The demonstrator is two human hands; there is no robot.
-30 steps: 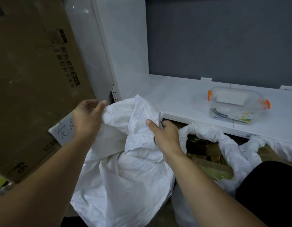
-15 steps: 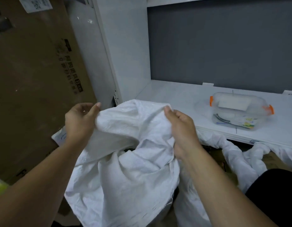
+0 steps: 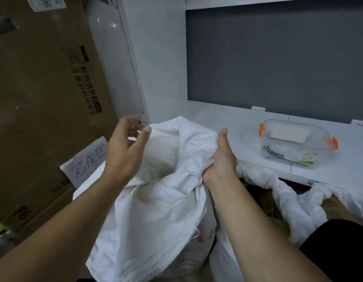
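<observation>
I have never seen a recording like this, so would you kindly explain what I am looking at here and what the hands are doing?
There is no machine here: a person wears a wide-angle camera on the head, looking forward and down, so the two bare arms are the wearer's own. The right hand grips a bunched fold of a white woven sack. The left hand has its thumb at the sack's upper edge; whether it pinches the cloth I cannot tell. On the white shelf to the right stands a clear plastic box with orange clips. Twisted white cloth lies below the shelf's front edge. At the left stands a large cardboard box with a handwritten paper note in front of it.
</observation>
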